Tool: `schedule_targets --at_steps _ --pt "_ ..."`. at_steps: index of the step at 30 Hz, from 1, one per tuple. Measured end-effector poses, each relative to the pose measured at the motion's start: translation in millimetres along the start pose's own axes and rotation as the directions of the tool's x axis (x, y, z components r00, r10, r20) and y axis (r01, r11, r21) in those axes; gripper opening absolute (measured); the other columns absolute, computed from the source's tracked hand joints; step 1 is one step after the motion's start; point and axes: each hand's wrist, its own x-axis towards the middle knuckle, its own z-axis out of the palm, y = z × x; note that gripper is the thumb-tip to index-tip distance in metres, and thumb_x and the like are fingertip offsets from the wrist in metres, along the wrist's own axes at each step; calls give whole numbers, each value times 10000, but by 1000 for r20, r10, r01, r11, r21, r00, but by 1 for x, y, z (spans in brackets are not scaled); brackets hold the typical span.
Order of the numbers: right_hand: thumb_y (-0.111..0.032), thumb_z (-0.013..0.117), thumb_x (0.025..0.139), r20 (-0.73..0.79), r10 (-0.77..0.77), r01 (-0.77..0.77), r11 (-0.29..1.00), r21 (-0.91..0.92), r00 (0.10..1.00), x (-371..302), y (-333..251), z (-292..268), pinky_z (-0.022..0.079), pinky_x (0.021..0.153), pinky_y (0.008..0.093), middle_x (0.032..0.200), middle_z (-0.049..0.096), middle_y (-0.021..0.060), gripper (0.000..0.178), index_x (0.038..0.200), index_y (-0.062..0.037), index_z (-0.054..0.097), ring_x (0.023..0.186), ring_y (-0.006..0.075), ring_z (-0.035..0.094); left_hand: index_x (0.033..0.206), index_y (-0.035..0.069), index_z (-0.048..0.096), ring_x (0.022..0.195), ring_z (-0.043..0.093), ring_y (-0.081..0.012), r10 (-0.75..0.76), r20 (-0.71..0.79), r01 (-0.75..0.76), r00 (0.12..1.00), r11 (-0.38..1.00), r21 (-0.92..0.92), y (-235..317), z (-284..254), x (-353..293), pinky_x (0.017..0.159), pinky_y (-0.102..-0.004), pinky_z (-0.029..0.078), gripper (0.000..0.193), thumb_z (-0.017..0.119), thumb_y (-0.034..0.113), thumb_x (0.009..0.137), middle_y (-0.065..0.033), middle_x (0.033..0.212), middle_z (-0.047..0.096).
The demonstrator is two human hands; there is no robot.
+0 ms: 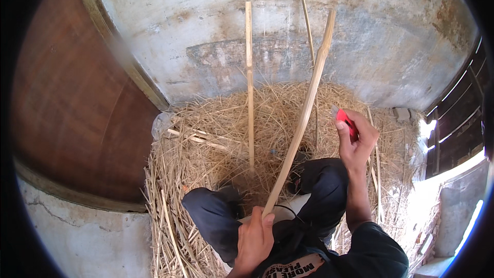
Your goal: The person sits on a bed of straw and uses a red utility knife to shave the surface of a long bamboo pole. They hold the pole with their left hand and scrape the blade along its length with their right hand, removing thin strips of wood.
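Stick point(302, 118) slanting toward one o'clock

Running up from the left hand point(256, 237) at six o'clock, it is looking light, stiff and dry, probably springing a little and hardly slipping, though its edges may be splintering. Holding it by the lower end is seeming best. Left fingers are closing around that end; the right hand point(359, 136), at three o'clock, is gripping a red knife point(346, 120), its blade pointing toward eleven, apart from the wood.

The held stick point(303, 123) looks matt wood, the cutter handle point(348, 122) plastic.
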Motion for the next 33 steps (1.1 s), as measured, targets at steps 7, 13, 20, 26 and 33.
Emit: schedule_targets --at_steps 7,13,20,26,33 --pt "-303 928 798 387 -232 165 966 201 892 -48 -29 6 482 495 293 730 682 5 304 995 -107 802 541 156 633 1100 4 535 722 647 -550 20 -15 -20 1000 1000 -3 -2 -3 12 620 -602 478 271 508 270 1142 -277 740 638" --pt "-398 929 753 401 -335 254 936 244 852 -66 -42 16 464 486 287 692 620 -39 389 998 -130 790 510 150 592 1094 4 532 718 639 -554 47 -38 -48 998 999 -7 2 -7 17 609 -595 473 275 500 273 1146 -273 722 620" --pt "-421 915 764 388 -360 302 931 204 849 -66 -45 16 450 482 277 667 597 -46 382 985 -137 788 504 132 582 1090 4 535 702 639 -550 47 -68 -46 997 999 13 2 -4 15 603 -593 471 277 507 274 1144 -274 714 615" --pt "-426 910 774 402 -351 300 936 186 846 -65 -47 15 439 484 272 674 607 -47 367 963 -138 784 514 128 596 1096 0 540 694 647 -544 34 -81 -31 996 999 41 2 -4 12 601 -587 481 268 519 264 1139 -276 709 620" --pt "-443 919 768 352 -367 326 930 172 861 -67 -46 15 443 494 271 673 611 -42 375 946 -141 785 531 131 609 1104 1 544 703 661 -539 33 -64 -29 997 998 56 0 -5 8 605 -582 498 260 521 258 1137 -279 731 638"
